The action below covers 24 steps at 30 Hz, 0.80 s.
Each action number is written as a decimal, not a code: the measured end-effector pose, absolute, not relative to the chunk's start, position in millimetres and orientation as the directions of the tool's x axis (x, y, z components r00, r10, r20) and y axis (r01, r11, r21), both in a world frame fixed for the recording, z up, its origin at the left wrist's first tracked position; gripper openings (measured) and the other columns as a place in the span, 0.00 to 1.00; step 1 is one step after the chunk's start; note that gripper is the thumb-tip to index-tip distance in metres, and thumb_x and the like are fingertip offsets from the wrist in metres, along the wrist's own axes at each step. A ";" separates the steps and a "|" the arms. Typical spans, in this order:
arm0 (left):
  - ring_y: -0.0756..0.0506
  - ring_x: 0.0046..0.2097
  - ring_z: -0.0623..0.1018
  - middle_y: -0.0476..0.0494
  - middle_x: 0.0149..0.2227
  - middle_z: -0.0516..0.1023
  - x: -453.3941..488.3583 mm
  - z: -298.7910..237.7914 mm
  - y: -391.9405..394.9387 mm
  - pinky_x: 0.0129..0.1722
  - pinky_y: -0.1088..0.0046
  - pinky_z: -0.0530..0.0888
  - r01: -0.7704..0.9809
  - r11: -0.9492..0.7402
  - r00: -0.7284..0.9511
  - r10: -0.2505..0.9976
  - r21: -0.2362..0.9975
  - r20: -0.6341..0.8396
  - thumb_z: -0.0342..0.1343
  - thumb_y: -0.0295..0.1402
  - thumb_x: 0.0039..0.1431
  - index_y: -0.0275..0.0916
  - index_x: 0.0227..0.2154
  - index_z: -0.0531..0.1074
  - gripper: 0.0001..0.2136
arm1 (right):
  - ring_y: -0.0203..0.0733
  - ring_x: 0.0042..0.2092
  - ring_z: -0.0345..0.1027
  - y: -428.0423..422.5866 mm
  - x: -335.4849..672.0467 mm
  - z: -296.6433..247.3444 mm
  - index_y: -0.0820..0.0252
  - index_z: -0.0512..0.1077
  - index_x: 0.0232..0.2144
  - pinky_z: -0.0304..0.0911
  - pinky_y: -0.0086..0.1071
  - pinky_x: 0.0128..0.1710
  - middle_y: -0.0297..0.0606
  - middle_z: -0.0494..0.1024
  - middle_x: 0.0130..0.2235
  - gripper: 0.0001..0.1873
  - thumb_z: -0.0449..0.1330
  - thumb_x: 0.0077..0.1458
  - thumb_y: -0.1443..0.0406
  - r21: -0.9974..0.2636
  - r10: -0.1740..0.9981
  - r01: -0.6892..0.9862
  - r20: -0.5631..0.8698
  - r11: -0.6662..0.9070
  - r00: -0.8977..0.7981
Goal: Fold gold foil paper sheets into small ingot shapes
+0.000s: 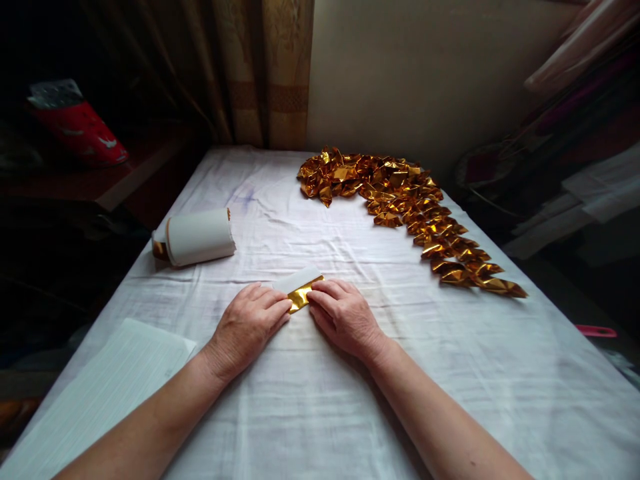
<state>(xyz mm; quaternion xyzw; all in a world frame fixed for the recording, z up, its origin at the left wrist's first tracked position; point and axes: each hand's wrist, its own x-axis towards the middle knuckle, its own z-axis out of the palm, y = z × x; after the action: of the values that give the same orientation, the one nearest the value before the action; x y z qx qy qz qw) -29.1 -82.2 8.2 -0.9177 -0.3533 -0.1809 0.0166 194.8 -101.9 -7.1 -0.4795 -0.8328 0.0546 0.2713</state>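
Observation:
A sheet of gold foil paper (300,297) lies on the cloth in front of me, partly folded, with its white side showing along the far edge. My left hand (251,319) presses on its left end, fingers closed together at the edge. At the other end, my right hand (345,313) has its fingertips on the foil, thumb tucked under and hidden. Beyond and to the right, many folded gold foil pieces (395,183) form a curved, overlapping row.
White cloth (300,413) covers the table. A roll of white-backed paper (200,237) lies at left, and a lined paper sheet (115,387) nearer me. A red container (83,130) stands on a dark side surface. A curtain (285,73) hangs behind.

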 end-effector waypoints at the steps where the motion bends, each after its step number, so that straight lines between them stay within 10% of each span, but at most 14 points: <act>1: 0.43 0.45 0.76 0.47 0.43 0.81 -28.7 8.2 -81.9 0.53 0.60 0.68 0.652 -0.753 0.688 0.636 0.088 0.349 0.50 0.36 0.67 0.43 0.41 0.76 0.09 | 0.46 0.49 0.69 -101.9 194.9 -7.8 0.56 0.74 0.44 0.65 0.42 0.51 0.43 0.77 0.48 0.11 0.55 0.62 0.66 -0.349 0.830 0.771 0.396 0.533 -0.394; 24: 0.44 0.42 0.75 0.45 0.39 0.79 -28.0 -4.4 -73.6 0.44 0.65 0.70 0.667 -0.692 0.590 0.717 0.276 0.372 0.50 0.39 0.66 0.41 0.38 0.75 0.10 | 0.41 0.41 0.68 -99.7 172.3 -12.3 0.55 0.77 0.34 0.61 0.34 0.41 0.38 0.79 0.40 0.10 0.56 0.64 0.63 -0.294 0.815 0.805 0.458 0.515 -0.354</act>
<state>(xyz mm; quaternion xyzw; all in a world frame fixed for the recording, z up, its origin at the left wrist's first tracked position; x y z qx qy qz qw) -28.0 -73.6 -4.4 -0.8899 -0.3887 -0.2324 -0.0536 172.3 -99.7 -12.3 -0.4923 -0.8229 0.0091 0.2837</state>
